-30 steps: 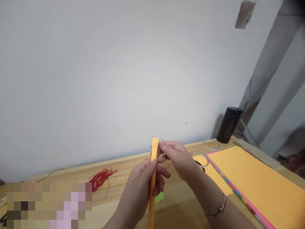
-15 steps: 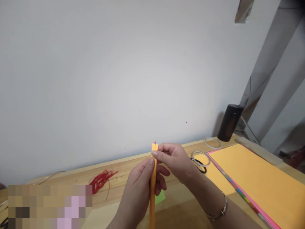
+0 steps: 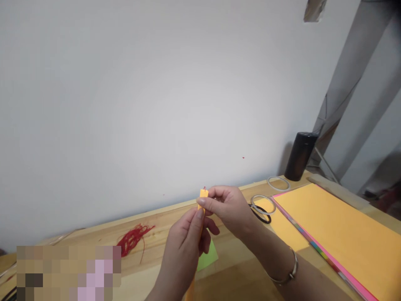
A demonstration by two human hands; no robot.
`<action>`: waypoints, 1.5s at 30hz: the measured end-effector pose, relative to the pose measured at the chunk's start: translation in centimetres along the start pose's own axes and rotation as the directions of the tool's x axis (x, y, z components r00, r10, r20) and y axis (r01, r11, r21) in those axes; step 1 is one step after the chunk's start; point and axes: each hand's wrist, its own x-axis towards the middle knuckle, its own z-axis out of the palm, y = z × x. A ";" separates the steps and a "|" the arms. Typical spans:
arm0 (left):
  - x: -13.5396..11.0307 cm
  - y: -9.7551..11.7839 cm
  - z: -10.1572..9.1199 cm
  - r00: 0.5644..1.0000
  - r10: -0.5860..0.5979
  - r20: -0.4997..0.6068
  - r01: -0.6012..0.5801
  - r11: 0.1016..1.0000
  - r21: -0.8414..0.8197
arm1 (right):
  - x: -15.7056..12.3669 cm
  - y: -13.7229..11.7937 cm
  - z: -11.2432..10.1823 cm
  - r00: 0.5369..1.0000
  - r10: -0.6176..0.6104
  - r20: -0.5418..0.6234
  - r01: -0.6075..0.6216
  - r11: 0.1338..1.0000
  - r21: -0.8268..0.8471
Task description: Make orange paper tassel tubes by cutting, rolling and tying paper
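Note:
A long folded orange paper strip [image 3: 203, 194] stands upright above the wooden table [image 3: 156, 234]. My left hand [image 3: 188, 246] is wrapped round its middle, thumb pressed on the front. My right hand [image 3: 227, 209], with a metal bangle on the wrist, pinches the strip near its top end. A tiny bit of red thread sticks out at the top of the strip. Most of the strip's length is hidden behind my left hand.
A bundle of red thread [image 3: 133, 236] lies at the left. A green paper scrap [image 3: 208, 257] lies under my hands. Two tape rings [image 3: 263, 204], black scissors [image 3: 261, 215], a stack of orange and coloured paper sheets [image 3: 338, 234] and a black cylinder [image 3: 299, 156] are at the right.
My right hand has slid from beside the strip's top into a pinch on it, and both hands with the strip have sunk slightly. The view has tilted a little.

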 end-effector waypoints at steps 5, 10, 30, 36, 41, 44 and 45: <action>0.1 -0.3 -0.1 0.999 0.051 -0.018 -0.051 0.999 0.004 | 0.0 0.4 0.0 0.999 -0.045 0.022 0.045 0.999 0.009; 0.4 0.1 -0.6 0.991 -0.060 0.120 0.077 0.986 -0.148 | 0.0 0.1 -0.7 0.989 0.004 0.145 -0.001 1.000 -0.019; 0.8 -0.7 -0.8 0.997 -0.015 0.070 0.014 1.000 0.024 | 0.4 -0.5 -1.0 0.999 -0.035 -0.041 0.030 0.993 -0.110; 1.3 -0.9 -1.7 0.997 -0.025 0.070 0.026 1.000 -0.009 | 1.2 0.2 -2.4 0.985 -0.055 -0.164 -0.002 0.945 -0.326; 1.5 -0.8 -2.2 0.990 -0.078 0.116 0.094 0.986 -0.137 | 1.1 -0.4 -3.3 0.931 -0.358 -0.073 0.276 0.820 -0.502; 1.6 -0.5 -2.4 0.978 -0.118 0.174 0.147 0.975 -0.169 | 0.8 -0.7 -3.4 0.870 -0.476 0.127 0.466 0.711 -0.527; 1.6 -0.4 -2.5 0.974 -0.128 0.189 0.160 0.973 -0.169 | 0.7 -0.8 -3.3 0.852 -0.496 0.168 0.500 0.677 -0.539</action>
